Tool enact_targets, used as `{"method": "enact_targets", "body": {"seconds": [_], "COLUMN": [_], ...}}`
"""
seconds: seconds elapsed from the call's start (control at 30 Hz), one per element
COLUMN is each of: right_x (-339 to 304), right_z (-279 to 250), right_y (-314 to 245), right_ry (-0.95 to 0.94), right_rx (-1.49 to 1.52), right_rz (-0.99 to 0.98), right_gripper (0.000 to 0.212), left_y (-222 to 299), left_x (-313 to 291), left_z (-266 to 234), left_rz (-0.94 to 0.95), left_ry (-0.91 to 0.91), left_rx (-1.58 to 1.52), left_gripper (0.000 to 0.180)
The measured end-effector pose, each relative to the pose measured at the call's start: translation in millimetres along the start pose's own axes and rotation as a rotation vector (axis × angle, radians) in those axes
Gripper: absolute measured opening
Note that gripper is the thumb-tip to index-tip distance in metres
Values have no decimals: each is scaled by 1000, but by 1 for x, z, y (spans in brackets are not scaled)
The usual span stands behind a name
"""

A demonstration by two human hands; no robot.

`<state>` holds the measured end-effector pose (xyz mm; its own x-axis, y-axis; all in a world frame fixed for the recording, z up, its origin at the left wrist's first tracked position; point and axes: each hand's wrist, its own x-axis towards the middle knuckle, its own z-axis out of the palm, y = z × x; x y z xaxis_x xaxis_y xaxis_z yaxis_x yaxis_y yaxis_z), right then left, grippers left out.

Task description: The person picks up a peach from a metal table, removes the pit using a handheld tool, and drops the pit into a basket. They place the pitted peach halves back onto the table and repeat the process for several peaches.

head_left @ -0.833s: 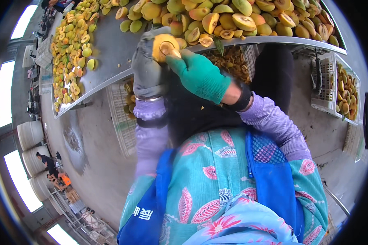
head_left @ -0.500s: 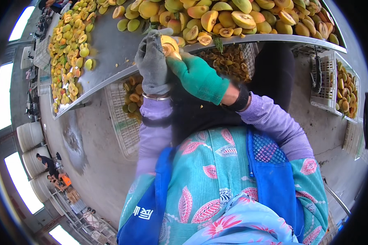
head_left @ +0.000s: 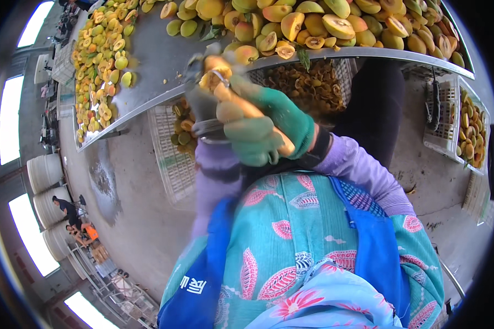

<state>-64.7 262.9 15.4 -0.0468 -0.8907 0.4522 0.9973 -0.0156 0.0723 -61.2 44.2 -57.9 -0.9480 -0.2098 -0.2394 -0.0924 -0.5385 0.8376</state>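
Observation:
Over the near edge of the metal table, my left hand, in a grey glove, is closed around a halved yellow peach. Motion blurs this hand and the fruit. My right hand, in a green glove with pale fingertips, grips a pitting spoon by its light wooden handle. The spoon's curved metal end is at the peach's cut face, and part of it is hidden by the fruit. A heap of peaches, whole and halved, lies just beyond both hands.
More peach halves spread along the table's left side. Beneath it stand a crate of pitted halves and a white crate with peaches. Another white crate is at the right. Two people are far left.
My right hand has turned and come lower, so the spoon's handle now shows along the palm. My left hand still holds the peach half. The view has shifted slightly.

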Motion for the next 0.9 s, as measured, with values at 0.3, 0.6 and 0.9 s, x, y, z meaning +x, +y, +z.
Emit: {"method": "enact_targets", "body": {"seconds": [0.3, 0.6, 0.9], "right_x": [-65, -29, -26], "right_z": [-21, -22, -23], "right_y": [-22, -34, -30], "right_ry": [732, 1180, 1119], "right_rx": [-108, -1633, -1620], "right_rz": [-131, -535, -387], "right_gripper": [38, 45, 46], "left_y": [36, 30, 2], "left_x": [-31, 12, -3], "left_z": [85, 82, 95], "left_rz": [499, 848, 773], "left_ry": [81, -261, -198], "left_rx": [1227, 1171, 1243], "left_gripper": [27, 24, 37]}}
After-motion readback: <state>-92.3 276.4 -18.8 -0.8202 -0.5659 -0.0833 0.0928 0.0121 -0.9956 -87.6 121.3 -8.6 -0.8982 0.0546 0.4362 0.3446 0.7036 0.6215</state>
